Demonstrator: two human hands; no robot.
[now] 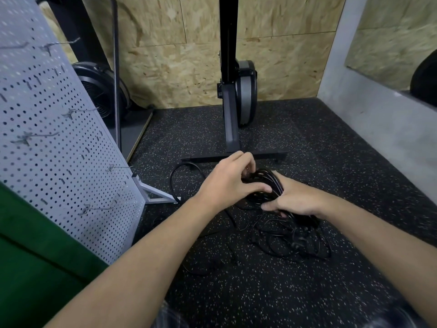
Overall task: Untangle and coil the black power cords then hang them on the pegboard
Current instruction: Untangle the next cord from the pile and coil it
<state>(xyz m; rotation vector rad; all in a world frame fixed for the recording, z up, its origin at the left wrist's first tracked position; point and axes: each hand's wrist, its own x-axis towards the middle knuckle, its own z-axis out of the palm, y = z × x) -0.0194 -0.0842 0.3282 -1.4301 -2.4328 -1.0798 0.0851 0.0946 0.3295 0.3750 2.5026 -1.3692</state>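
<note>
A bundle of coiled black power cord (264,183) is held between both hands above the speckled floor. My left hand (229,181) curls over its left side, thumb pressed across the loops. My right hand (293,197) grips the bundle from the right and below. A loose tangle of black cords (290,237) lies on the floor under and in front of my right hand. One cord loop (175,178) trails left toward the pegboard's foot. The grey pegboard (47,138) stands tilted at the left with several metal hooks (94,207), all bare.
An exercise machine's black stand (233,129) with its cross foot stands just beyond my hands. A fan-like black unit (101,91) sits behind the pegboard. A green surface (35,256) fills the lower left. A grey wall (378,129) bounds the right.
</note>
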